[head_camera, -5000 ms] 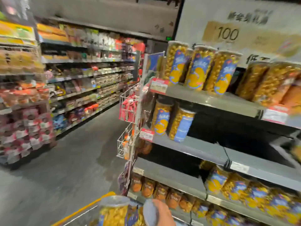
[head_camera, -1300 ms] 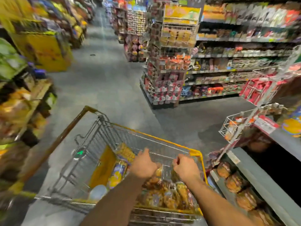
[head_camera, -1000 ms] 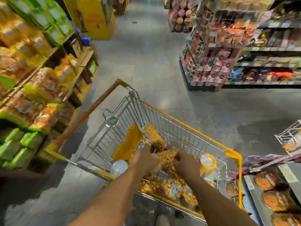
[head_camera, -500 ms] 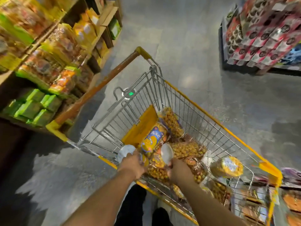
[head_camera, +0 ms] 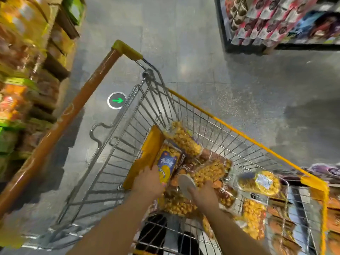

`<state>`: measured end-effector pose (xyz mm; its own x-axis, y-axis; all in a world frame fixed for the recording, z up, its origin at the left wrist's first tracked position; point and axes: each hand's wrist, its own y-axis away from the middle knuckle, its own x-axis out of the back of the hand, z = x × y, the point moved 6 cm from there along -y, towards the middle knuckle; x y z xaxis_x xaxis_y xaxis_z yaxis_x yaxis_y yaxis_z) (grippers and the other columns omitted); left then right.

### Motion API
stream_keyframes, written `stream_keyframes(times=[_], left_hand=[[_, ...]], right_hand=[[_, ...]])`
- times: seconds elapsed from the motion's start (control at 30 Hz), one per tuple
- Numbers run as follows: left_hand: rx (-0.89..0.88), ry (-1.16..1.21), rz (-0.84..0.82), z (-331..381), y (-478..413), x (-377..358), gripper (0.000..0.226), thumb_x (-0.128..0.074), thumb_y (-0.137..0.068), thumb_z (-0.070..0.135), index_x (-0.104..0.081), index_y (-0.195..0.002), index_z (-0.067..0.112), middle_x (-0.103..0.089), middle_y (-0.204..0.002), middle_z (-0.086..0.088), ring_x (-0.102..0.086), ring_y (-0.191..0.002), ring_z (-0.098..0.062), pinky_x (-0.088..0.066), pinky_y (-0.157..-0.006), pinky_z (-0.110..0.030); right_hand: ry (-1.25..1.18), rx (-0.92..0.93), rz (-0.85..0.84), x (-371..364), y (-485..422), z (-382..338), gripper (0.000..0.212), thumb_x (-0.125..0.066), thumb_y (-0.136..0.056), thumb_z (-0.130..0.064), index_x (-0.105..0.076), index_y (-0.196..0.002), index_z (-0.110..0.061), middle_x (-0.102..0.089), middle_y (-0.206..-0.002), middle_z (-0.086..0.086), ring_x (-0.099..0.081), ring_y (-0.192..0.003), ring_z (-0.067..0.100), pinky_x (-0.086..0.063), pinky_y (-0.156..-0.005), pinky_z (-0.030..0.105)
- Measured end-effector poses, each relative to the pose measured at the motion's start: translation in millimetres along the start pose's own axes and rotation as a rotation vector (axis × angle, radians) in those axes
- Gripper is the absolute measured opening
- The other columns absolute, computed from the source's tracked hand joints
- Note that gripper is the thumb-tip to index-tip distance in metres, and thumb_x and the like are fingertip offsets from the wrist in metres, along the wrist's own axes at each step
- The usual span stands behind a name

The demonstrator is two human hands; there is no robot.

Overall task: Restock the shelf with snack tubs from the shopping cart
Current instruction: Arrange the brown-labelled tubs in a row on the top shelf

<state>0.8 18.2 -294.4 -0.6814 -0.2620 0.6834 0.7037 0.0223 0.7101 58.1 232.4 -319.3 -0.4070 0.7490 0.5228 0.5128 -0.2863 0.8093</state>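
Left hand (head_camera: 149,183) reaches into the shopping cart (head_camera: 128,144) and clasps the near end of a blue-labelled tub (head_camera: 168,163), its fingers wrapped over the plastic. This tub is a clear cylinder packed with golden popcorn, banded by a blue and yellow label with pale lettering. It lies on its side against the yellow panel (head_camera: 147,157) at the left of the basket.

Just right of it, the right hand (head_camera: 204,195) presses against a lidded tub (head_camera: 209,172), also lying down, with its round pale grey lid (head_camera: 185,184) turned toward the person. The fingers spread beside that lid, but I cannot tell whether they close around the tub.

More snack tubs (head_camera: 184,138) are heaped in the basket around both hands. They are all see-through and filled with yellow-orange popcorn, and some carry brownish labels. One at the right (head_camera: 261,183) shows a pale patch on its label.

The cart has grey wire walls, a yellow rim and an orange-brown handle (head_camera: 73,116) running off to the far left. It stands on a grey speckled floor (head_camera: 202,70), where a green arrow marker (head_camera: 117,100) sits just beyond the wire. Blurred shelves of packaged goods (head_camera: 22,70) line the left, and a display of pink and white packets (head_camera: 266,21) stands far right.
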Motion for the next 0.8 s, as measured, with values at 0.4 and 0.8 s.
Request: stream_keyframes(times=[0.4, 0.8], left_hand=[[-0.201, -0.123, -0.136, 72, -74, -12, 0.066, -0.068, -0.082, 0.043, -0.038, -0.137, 0.022, -0.041, -0.139, -0.006, -0.044, -0.127, -0.029, -0.049, -0.095, -0.041], [-0.122, 0.418, -0.572, 102, -42, -70, 0.136, -0.09, -0.041, 0.057, -0.02, -0.153, 0.027, -0.049, -0.14, -0.003, -0.054, -0.121, -0.023, -0.05, -0.099, -0.036]], right_hand=[[-0.995, -0.488, -0.01, -46, -39, 25, 0.132, -0.084, -0.06, -0.067, -0.018, -0.156, -0.005, -0.043, -0.149, 0.018, -0.052, -0.126, 0.04, -0.05, -0.101, 0.056], [-1.412, -0.389, -0.337, -31, -6, 41, 0.055, -0.072, -0.079, -0.052, -0.074, -0.11, -0.006, -0.076, -0.104, 0.017, -0.066, -0.103, 0.033, -0.05, -0.081, 0.043]])
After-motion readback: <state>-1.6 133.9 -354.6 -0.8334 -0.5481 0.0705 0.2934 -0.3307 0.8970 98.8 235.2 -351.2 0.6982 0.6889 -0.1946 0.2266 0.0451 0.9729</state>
